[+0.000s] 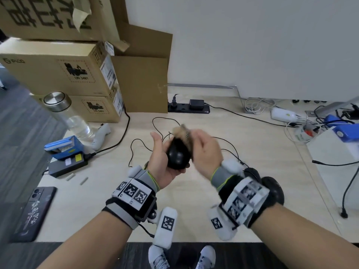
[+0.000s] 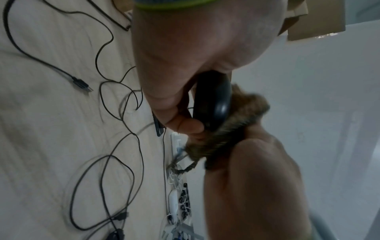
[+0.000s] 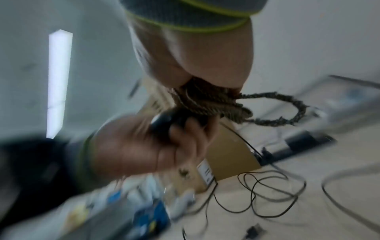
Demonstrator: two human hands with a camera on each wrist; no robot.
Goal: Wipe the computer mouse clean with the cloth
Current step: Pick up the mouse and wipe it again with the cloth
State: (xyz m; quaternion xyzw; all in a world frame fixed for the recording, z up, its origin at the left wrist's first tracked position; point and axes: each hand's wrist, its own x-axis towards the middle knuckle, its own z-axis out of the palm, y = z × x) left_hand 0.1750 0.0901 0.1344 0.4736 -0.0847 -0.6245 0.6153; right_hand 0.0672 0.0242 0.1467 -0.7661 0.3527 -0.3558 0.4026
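Note:
A glossy black computer mouse (image 1: pixel 178 155) is held up above the desk in my left hand (image 1: pixel 162 154), cupped in the palm with the fingers curled under it. My right hand (image 1: pixel 204 150) grips a bunched tan cloth (image 1: pixel 183 133) with a dark corded edge and presses it against the mouse's far right side. In the left wrist view the mouse (image 2: pixel 213 100) shows edge-on with the cloth (image 2: pixel 230 126) pressed along it. The right wrist view is blurred; the cloth (image 3: pixel 207 102) sits over the mouse (image 3: pixel 170 123), a loop of its cord hanging free.
Thin black cables (image 1: pixel 143 140) loop over the light wooden desk (image 1: pixel 252 152) under the hands. Cardboard boxes (image 1: pixel 64 74), a glass bottle (image 1: pixel 66 115) and a phone (image 1: pixel 33 212) stand left. A power strip (image 1: pixel 188 108) lies behind; more cables and blue items sit right.

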